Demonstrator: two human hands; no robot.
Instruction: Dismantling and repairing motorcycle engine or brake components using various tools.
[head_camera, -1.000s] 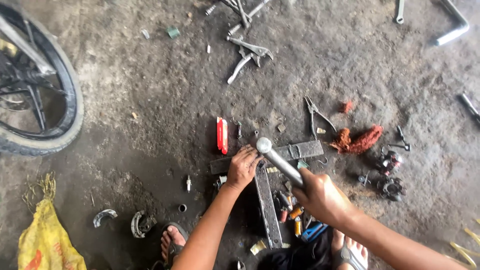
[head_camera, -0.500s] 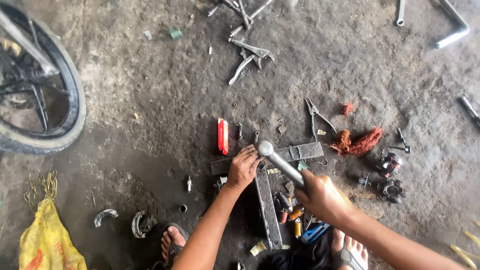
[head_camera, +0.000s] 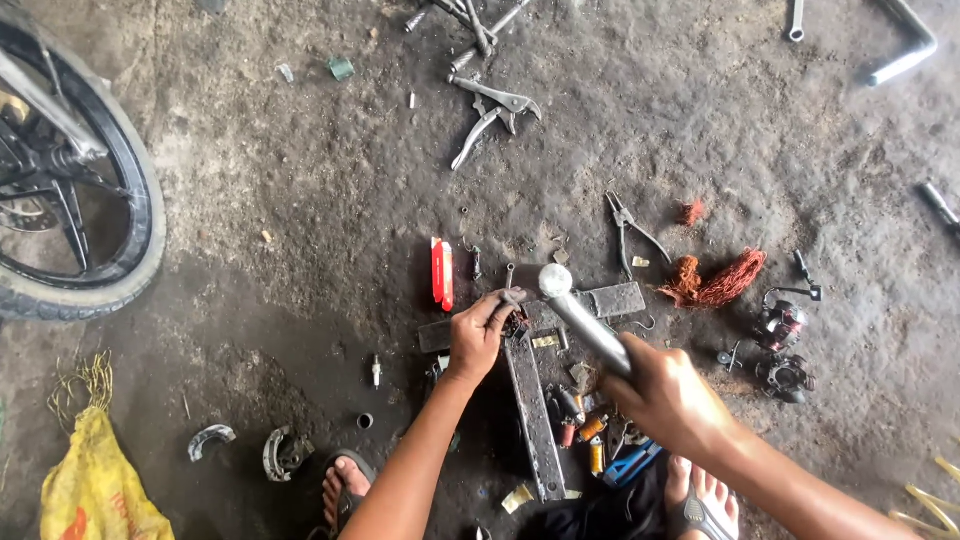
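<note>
Soft even daylight, faint shadows, sharp centre, wide-angle bending at edges

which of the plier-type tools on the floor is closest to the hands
The slim dark pliers, lying with handles spread just beyond the metal bars and beside the copper wire. The silvery locking pliers lie much farther up the floor.
</note>
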